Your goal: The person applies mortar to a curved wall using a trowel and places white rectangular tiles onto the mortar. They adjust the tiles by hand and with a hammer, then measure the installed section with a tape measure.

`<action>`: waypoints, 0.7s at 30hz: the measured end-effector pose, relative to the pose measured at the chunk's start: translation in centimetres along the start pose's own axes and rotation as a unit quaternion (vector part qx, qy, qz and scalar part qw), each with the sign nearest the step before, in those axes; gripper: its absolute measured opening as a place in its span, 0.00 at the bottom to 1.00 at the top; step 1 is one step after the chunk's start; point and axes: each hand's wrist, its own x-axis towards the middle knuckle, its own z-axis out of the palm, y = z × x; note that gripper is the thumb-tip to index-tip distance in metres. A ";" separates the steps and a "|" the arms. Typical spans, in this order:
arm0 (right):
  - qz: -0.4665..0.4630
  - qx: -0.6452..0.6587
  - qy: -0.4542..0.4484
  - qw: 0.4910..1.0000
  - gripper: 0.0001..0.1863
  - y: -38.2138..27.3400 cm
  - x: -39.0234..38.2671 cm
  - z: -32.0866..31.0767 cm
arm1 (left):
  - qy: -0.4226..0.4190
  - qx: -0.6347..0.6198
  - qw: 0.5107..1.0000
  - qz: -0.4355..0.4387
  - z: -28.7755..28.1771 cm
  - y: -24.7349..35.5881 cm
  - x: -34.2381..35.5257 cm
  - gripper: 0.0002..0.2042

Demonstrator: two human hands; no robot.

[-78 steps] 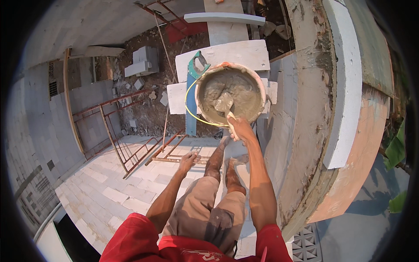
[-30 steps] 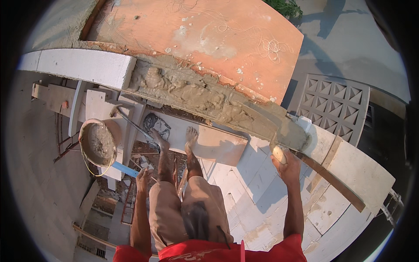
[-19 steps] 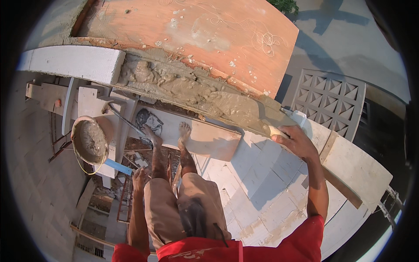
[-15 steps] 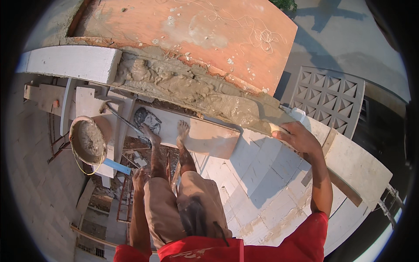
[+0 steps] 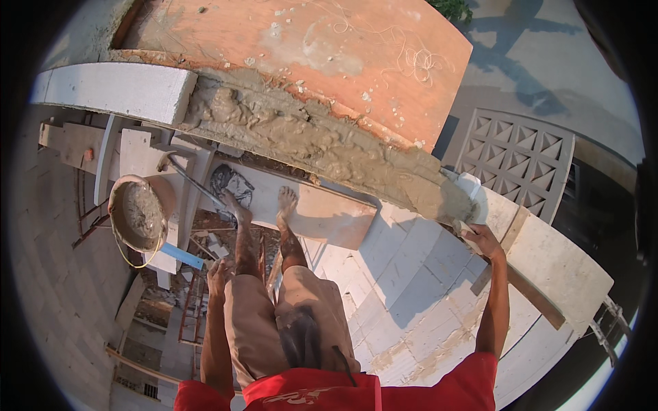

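My right hand (image 5: 482,241) is closed round the light handle of a trowel, at the right end of a wet mortar bed (image 5: 295,137). The trowel's blade is hard to tell from the grey mortar (image 5: 456,198) around it. That mortar runs along the wall top, from a white block (image 5: 127,92) on the left to pale blocks on the right. My left hand (image 5: 217,275) hangs beside my left knee, fingers loosely bent, with nothing visible in it. A blue strip (image 5: 181,256) ends close to those fingers.
A mortar bucket (image 5: 142,214) with a yellow handle stands at left, near a hammer (image 5: 188,176). My bare feet (image 5: 288,198) rest on a board (image 5: 336,216) beside crumpled dark plastic (image 5: 229,185). Beyond the mortar lies an orange panel (image 5: 384,48) with loose string. Patterned grey blockwork (image 5: 514,154) stands at right.
My right hand has moved right and nearer to me with the trowel. The mortar it passed over looks flatter and reaches the right-hand blocks. My left hand stays about where it was.
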 end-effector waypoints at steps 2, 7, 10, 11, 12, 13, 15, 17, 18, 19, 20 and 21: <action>0.007 0.003 0.004 1.000 0.18 1.9 -0.2 -1.2 | -0.010 -0.032 0.999 0.005 -0.2 -0.1 -0.1 0.20; -0.025 0.017 0.071 0.997 0.15 2.0 -5.1 -2.0 | -0.021 -0.058 0.998 0.023 -1.3 -0.9 -0.1 0.19; -0.185 -0.038 0.155 0.970 0.26 -1.3 -8.8 -0.2 | 0.026 0.011 0.999 0.036 -1.6 -1.5 0.0 0.18; -0.198 -0.052 0.158 0.966 0.24 -3.2 -9.9 0.4 | 0.022 -0.017 0.998 0.051 -1.5 -1.7 0.0 0.18; -0.173 -0.066 0.111 0.976 0.23 -5.4 -11.0 1.1 | 0.017 -0.026 0.999 0.034 -1.4 -1.6 0.1 0.18; -0.174 -0.073 0.067 0.980 0.22 -7.9 -11.3 2.9 | 0.012 -0.038 0.998 0.045 -1.4 -1.6 0.1 0.19; -0.171 -0.093 -0.018 0.981 0.20 -14.2 -11.3 7.2 | 0.000 -0.043 0.999 0.027 -1.4 -1.4 0.0 0.21; -0.243 -0.128 -0.001 0.962 0.19 -20.9 -10.0 15.2 | 0.004 -0.038 0.998 0.051 -1.7 -1.3 -0.2 0.21; -0.299 -0.186 -0.042 0.935 0.15 -24.8 -9.1 18.5 | 0.006 -0.051 0.997 0.050 -2.0 -1.4 -0.3 0.21; -0.305 -0.145 -0.111 0.935 0.16 -28.5 -8.2 22.7 | 0.008 -0.064 0.997 0.049 -2.3 -1.5 -0.3 0.21; -0.384 -0.228 -0.080 0.891 0.19 -31.9 -7.3 27.4 | 0.012 -0.096 0.995 0.019 -2.6 -1.7 -0.3 0.21; -0.379 -0.280 -0.116 0.875 0.23 -35.4 -6.4 31.6 | 0.020 -0.095 0.995 0.028 -3.1 -1.9 -0.1 0.21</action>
